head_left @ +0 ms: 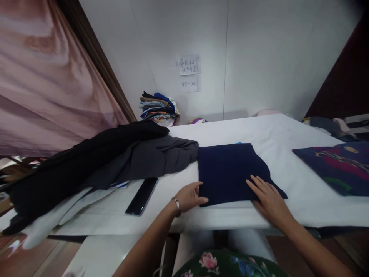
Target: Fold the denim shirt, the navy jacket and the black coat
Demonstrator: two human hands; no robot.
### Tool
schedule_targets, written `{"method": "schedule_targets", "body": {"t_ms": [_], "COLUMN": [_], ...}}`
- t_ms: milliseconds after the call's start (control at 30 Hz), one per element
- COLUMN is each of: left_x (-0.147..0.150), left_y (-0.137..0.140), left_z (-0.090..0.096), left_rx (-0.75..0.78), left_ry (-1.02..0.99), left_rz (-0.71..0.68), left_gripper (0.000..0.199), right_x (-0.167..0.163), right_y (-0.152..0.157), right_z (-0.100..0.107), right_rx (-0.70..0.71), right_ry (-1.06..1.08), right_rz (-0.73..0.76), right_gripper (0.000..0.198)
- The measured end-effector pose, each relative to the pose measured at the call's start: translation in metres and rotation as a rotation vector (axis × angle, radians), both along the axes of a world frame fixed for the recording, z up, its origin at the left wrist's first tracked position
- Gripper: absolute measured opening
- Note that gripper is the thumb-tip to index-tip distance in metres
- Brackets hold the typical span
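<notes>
A folded navy blue garment [230,173] lies flat on the white-covered table in front of me, its right side slanting out to a pointed corner. At its lower left edge is my left hand [187,197], wearing a bracelet; thumb and index finger are apart, their tips touching the cloth. My right hand [267,197] rests on the garment's lower right part with its fingers stretched out over the fabric. A bit of bright blue shows behind the far edge of the garment. Dark grey clothing [164,156] meets its left side.
A phone [142,196] lies left of my left hand. Black clothing [86,154] is heaped farther left. A patterned dark cloth [340,165] lies at right. Folded clothes [158,107] are stacked against the wall, below paper notes [189,73]. The table's front edge [219,219] is close to me.
</notes>
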State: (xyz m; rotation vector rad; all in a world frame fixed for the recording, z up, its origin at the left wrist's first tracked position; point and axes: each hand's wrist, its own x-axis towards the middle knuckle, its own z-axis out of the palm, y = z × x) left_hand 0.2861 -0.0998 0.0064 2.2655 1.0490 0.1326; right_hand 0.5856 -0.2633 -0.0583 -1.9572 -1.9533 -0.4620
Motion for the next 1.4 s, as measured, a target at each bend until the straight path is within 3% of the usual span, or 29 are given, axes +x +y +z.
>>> {"method": "schedule_targets", "body": {"t_ms": [133, 300, 433, 533, 667, 800, 1033, 1167, 1400], "left_x": [0.017, 0.066, 0.099, 0.11, 0.113, 0.11, 0.102, 0.105, 0.113], "left_y": [0.049, 0.114, 0.15, 0.167, 0.185, 0.199, 0.207, 0.211, 0.215], "left_z": [0.011, 0.009, 0.002, -0.003, -0.01, -0.015, -0.021, -0.028, -0.036], "left_rx": [0.225, 0.385, 0.258, 0.115, 0.025, -0.094, -0.242, -0.21, -0.127], "left_ry": [-0.182, -0.335, -0.364, -0.375, -0.406, -0.46, -0.536, -0.506, -0.491], "left_rz": [0.141, 0.138, 0.199, 0.258, 0.282, 0.246, 0.152, 0.226, 0.385], "left_gripper": [0.044, 0.039, 0.041, 0.038, 0.034, 0.029, 0.039, 0.021, 0.017], "right_x": [-0.003, 0.019, 0.054, 0.076, 0.089, 0.096, 0.109, 0.112, 0.112], "right_y": [-0.005, 0.023, 0.088, 0.144, 0.2, 0.228, 0.239, 0.239, 0.241], "right_z": [0.017, 0.053, 0.069, 0.074, 0.076, 0.072, 0.064, 0.06, 0.051], "right_rx": [-0.032, 0.029, 0.044, -0.053, -0.273, -0.366, -0.422, -0.428, -0.461], "right_ry": [0.118, 0.36, 0.453, 0.472, 0.505, 0.503, 0.442, 0.33, 0.268], "right_rz": [0.059, 0.108, 0.037, -0.053, -0.186, -0.193, -0.174, -0.23, -0.321], "right_gripper": [0.063, 0.051, 0.047, 0.048, 0.052, 0.051, 0.046, 0.051, 0.062]}}
